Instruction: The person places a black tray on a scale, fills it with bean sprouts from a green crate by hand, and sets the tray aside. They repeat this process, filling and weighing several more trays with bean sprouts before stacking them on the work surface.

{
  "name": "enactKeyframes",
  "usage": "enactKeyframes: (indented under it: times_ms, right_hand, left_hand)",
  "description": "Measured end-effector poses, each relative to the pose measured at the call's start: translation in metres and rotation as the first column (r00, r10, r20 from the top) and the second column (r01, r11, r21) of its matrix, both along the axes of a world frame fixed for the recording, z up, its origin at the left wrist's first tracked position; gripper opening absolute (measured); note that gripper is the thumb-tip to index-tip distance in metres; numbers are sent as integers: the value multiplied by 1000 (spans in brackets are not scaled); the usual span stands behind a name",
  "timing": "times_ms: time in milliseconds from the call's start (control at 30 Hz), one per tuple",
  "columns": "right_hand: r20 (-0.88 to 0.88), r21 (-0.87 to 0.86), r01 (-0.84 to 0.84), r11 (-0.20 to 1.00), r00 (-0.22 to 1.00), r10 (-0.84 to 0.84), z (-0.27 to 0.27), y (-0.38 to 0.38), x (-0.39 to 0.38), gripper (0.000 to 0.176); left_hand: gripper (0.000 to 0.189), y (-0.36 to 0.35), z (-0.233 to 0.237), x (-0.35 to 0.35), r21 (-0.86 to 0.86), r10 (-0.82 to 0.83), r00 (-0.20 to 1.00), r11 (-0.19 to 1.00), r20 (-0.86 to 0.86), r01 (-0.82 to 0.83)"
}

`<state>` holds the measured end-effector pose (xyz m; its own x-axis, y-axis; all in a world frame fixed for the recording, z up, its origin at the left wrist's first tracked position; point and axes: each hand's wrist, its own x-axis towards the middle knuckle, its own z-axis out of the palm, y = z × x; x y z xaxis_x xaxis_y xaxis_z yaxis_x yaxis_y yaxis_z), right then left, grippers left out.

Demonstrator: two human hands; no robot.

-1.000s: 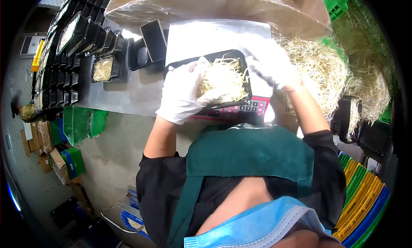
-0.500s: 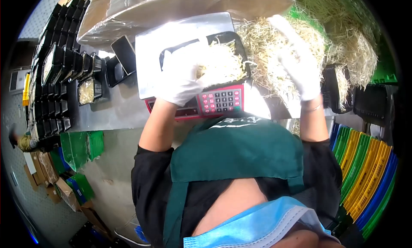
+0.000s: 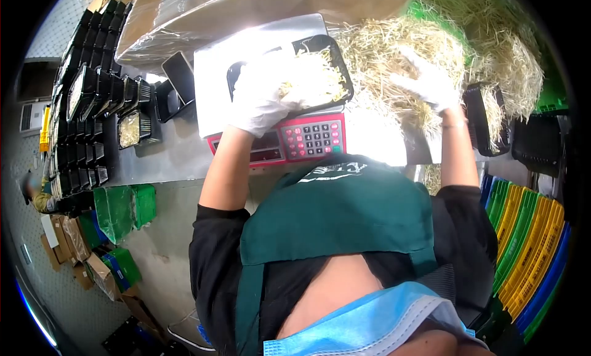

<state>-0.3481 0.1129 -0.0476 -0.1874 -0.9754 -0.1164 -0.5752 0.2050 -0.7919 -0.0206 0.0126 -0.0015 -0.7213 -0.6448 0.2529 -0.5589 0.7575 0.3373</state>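
Observation:
A black plastic tray (image 3: 342, 51) of pale bean sprouts (image 3: 317, 79) sits on the metal plate of a red scale (image 3: 277, 143). My left hand (image 3: 258, 106), in a white glove, rests over the tray's left part, touching the sprouts. Glare washes out its fingers, so its grip cannot be made out. On a large heap of sprouts (image 3: 375, 54) to the right lies my right hand (image 3: 431, 85), also gloved. Its thumb and fingers are apart, with the tips among the strands and nothing visibly held.
Stacked black trays (image 3: 86, 122), some filled, line the left side. Near the scale stand tilted black containers (image 3: 178, 79). Another tray with sprouts (image 3: 490, 119) is right of the heap. Plastic-wrapped cardboard (image 3: 258, 14) borders the back; colored crates (image 3: 529, 245) stand lower right.
My right hand has drawn back toward me over the heap, its fingers reaching less far. My left hand stays over the tray. The whole view has shifted slightly.

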Motion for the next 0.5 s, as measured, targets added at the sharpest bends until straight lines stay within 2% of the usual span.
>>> enactKeyframes:
  times_ms: [33,67,100,167,233,267,300,333,367,400,467,500]
  right_hand:
    - [-281,-9,-37,999,959,33,-4,2,7,100]
    - [-336,245,-89,966,926,170,-6,7,14,125]
    - [-675,-140,-231,963,734,78,-36,22,21,124]
    - [-642,-20,-98,995,764,63,-28,26,34,128]
    - [-606,10,-86,996,792,74,-33,17,18,129]
    - [-570,41,-72,997,817,82,-36,16,11,130]
    - [-572,43,-75,996,816,86,-38,18,10,130]
    - [-622,40,-111,993,775,112,-41,19,10,127]
    - [-670,38,-145,989,731,134,-43,20,11,123]
    - [-671,36,-147,989,730,133,-39,18,9,123]
    - [-710,153,-120,981,677,194,-27,12,1,95]
    - [-727,209,-102,973,649,224,-24,11,-3,83]
  left_hand:
    - [57,-3,0,-3,53,7,1000,999,29,-9]
    - [57,-4,1,-5,19,-5,999,1000,32,4]
    - [58,-4,3,-7,-17,-13,999,1000,36,14]
    - [57,-2,1,-7,-47,20,999,999,39,-18]
    - [57,-1,1,-7,-70,47,998,997,42,-44]
    - [57,-2,2,-8,-21,19,1000,1000,-10,-19]
    - [57,-5,3,-10,23,-5,998,1000,-66,7]
    - [62,-8,-2,-11,-49,-36,997,998,-64,32]
    - [62,-10,-5,-13,-52,-34,997,998,-65,31]
    - [67,-11,-5,-16,-95,-57,995,994,-78,49]
    - [84,-9,-7,-16,-156,-64,997,986,-39,58]
    - [84,-4,1,-14,-159,-64,997,986,-43,57]
